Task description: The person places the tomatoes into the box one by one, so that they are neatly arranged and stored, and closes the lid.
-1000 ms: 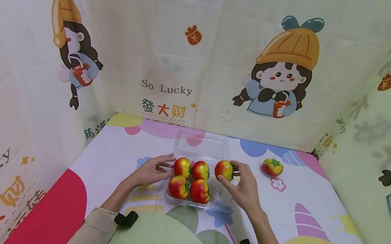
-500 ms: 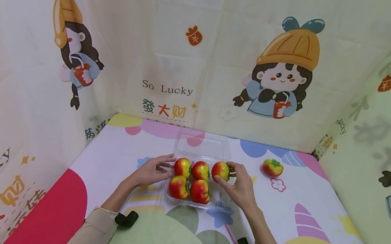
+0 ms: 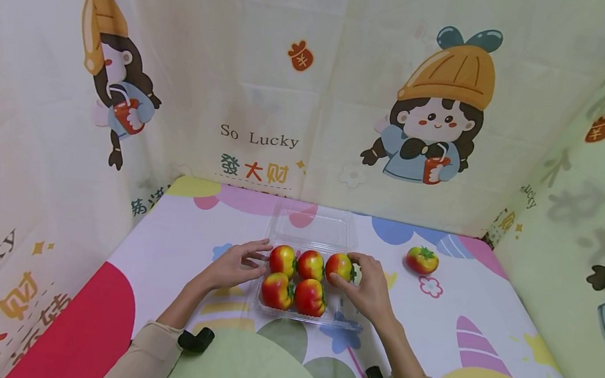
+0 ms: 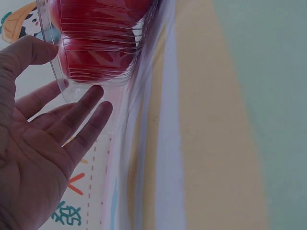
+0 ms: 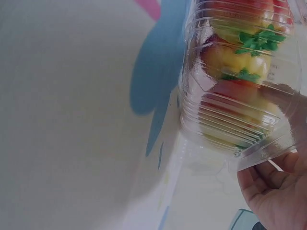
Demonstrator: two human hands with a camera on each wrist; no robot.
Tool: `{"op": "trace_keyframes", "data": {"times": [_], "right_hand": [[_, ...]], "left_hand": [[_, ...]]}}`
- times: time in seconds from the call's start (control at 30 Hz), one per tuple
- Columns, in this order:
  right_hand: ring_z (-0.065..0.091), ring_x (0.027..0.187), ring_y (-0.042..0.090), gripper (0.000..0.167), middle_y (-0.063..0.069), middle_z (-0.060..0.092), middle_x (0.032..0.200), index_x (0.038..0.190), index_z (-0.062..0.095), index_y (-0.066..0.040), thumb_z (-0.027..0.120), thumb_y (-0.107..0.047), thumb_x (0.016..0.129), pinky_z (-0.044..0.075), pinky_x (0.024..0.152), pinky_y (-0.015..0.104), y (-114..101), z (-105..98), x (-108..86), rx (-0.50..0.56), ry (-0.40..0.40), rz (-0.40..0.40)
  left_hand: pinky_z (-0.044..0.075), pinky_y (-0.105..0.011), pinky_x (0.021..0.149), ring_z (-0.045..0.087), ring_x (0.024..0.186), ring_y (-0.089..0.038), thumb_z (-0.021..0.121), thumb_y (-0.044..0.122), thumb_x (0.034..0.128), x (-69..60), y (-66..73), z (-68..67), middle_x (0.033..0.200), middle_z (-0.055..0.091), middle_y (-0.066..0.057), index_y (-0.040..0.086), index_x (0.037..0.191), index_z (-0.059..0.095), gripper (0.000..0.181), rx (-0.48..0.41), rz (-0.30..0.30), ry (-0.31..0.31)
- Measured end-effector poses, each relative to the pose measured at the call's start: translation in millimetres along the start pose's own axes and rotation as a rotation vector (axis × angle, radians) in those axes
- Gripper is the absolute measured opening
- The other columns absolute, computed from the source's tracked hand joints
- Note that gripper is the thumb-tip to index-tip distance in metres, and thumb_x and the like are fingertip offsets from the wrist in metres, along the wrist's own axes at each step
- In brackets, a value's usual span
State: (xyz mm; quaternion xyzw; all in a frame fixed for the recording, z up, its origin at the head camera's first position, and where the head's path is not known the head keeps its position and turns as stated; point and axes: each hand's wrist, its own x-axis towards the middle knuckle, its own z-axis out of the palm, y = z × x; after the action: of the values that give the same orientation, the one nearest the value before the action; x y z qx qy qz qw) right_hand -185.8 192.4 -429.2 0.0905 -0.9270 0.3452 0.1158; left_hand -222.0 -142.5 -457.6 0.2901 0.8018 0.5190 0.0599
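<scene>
A clear plastic clamshell box point(image 3: 342, 320) lies on the table with its lid laid back. Inside are several red and yellow tomatoes point(image 3: 309, 297) with green leafy tops, in two rows. My right hand point(image 3: 372, 288) holds the tomato point(image 3: 339, 265) at the back right of the box, thumb in front and fingers behind. In the right wrist view the box wall covers part of this grip. At the box's left side is my left hand point(image 3: 236, 264), its fingers loosely extended. The left wrist view shows its thumb and fingertips point(image 4: 98, 91) at the box's rim.
Another tomato point(image 3: 422, 259) sits on the table to the right of the box. The hinged lid point(image 3: 310, 226) reaches toward the back wall. Printed cloth hangs behind and on both sides. A black wrist camera point(image 3: 196, 340) sits at the left cuff.
My right hand has moved the tomato slightly left and down into the back right of the box. The left hand has stayed in place.
</scene>
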Motion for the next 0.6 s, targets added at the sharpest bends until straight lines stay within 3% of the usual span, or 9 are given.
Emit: {"op": "trace_keyframes", "data": {"times": [0.6], "right_hand": [[0.049, 0.124, 0.034, 0.068, 0.017, 0.063, 0.13, 0.135, 0.062, -0.003, 0.086, -0.037, 0.081, 0.049, 0.104, 0.055, 4.6, 1.1, -1.0, -0.041, -0.018, 0.017]], "left_hand": [[0.057, -0.047, 0.098, 0.065, 0.12, -0.038, 0.072, 0.014, 0.0953, 1.5, -3.5, 0.6, 0.158, 0.041, -0.025, -0.002, 0.145, 0.054, 0.055, 0.004, 0.003, 0.008]]}}
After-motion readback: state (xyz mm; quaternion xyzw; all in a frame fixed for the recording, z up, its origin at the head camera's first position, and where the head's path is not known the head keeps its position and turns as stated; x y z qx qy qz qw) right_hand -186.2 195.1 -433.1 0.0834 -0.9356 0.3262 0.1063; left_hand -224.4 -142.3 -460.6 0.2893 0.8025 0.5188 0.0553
